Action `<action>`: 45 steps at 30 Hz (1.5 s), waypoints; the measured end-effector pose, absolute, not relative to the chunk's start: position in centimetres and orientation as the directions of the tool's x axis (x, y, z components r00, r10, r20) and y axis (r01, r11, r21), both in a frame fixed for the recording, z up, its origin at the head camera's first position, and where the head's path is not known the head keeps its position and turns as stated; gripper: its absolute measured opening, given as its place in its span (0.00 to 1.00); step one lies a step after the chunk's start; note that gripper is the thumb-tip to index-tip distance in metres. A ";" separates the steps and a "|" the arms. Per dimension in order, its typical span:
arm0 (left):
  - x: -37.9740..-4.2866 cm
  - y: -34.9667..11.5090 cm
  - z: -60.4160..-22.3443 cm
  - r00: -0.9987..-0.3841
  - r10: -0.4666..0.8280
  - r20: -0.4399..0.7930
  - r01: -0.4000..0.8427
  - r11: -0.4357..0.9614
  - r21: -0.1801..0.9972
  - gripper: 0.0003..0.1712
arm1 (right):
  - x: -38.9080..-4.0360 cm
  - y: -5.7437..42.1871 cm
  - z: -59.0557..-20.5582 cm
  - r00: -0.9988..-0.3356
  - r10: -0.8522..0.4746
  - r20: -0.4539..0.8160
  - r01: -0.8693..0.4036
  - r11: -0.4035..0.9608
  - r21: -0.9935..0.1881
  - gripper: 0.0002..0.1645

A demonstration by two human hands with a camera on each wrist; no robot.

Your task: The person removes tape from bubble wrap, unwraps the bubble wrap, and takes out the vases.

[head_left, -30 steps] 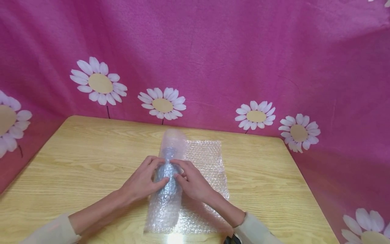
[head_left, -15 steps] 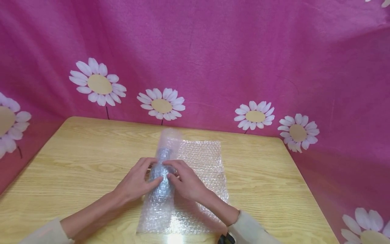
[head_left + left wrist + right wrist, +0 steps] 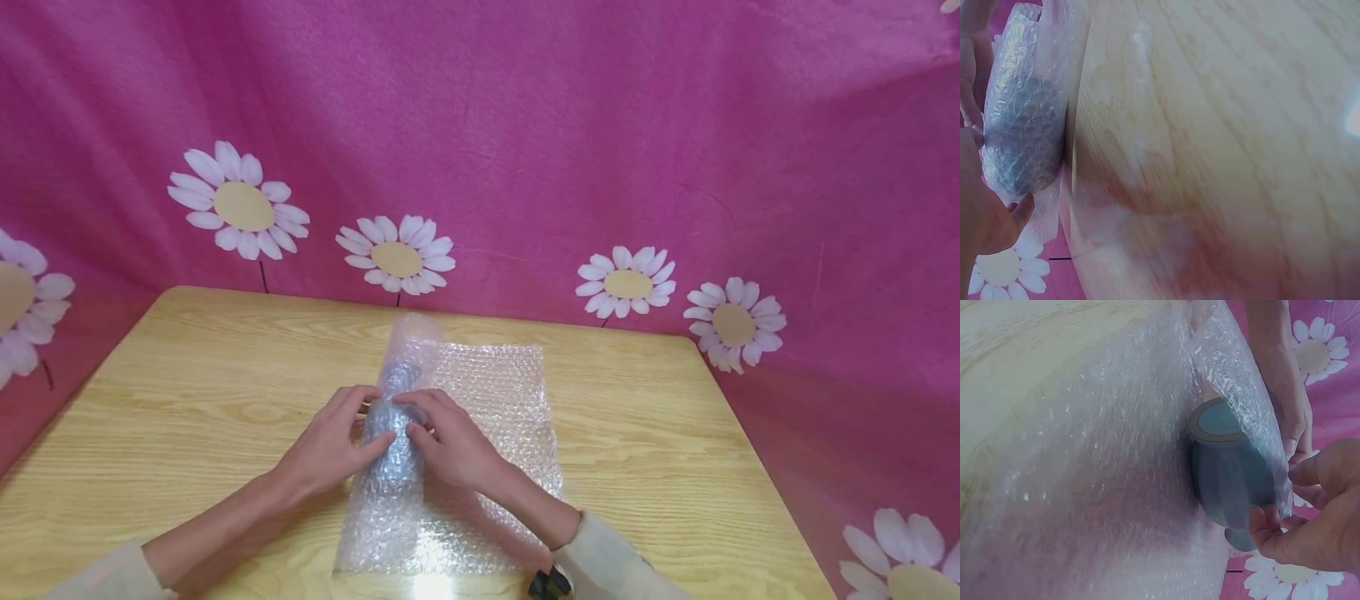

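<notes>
A blue-grey vase (image 3: 1229, 478) lies on its side, partly rolled in clear bubble wrap (image 3: 491, 417). Its near end shows a brown ring around a paler blue middle, while the narrower part (image 3: 402, 377) points to the far side of the table. My left hand (image 3: 322, 442) grips the wrapped vase from the left, with its thumb over the top of the wrap. From the right, my right hand (image 3: 453, 437) holds the folded-over wrap against the vase, and its fingertips (image 3: 1263, 522) reach the vase's side. The left hand's far fingers are hidden behind the roll.
The unrolled wrap lies flat to the right of the vase on a wooden table (image 3: 637, 442). A pink cloth (image 3: 517, 167) with printed daisies hangs behind and beside the table. Something black (image 3: 549, 583) shows by the right sleeve (image 3: 611, 558).
Both hands have moved a little to the left with the wrapped vase between them. More of the flat bubble wrap shows on the right of the roll.
</notes>
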State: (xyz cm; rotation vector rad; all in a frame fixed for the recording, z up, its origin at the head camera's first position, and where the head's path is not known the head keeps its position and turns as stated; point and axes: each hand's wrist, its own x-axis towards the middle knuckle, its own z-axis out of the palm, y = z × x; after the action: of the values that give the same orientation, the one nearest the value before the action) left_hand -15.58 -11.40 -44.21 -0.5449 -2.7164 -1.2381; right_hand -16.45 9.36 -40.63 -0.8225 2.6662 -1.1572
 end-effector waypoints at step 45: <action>-15.2 -13.1 -44.4 -0.926 0.224 0.303 0.377 0.571 0.730 0.32 | -17.6 5.8 -40.5 -0.823 -0.558 0.110 -0.480 0.577 -0.661 0.23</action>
State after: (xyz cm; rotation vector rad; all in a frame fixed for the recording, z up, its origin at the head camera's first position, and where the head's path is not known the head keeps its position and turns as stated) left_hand -15.15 -13.11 -44.41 -0.5075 -2.6238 -1.2821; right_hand -17.58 5.81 -40.45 -0.8884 2.6909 -1.0767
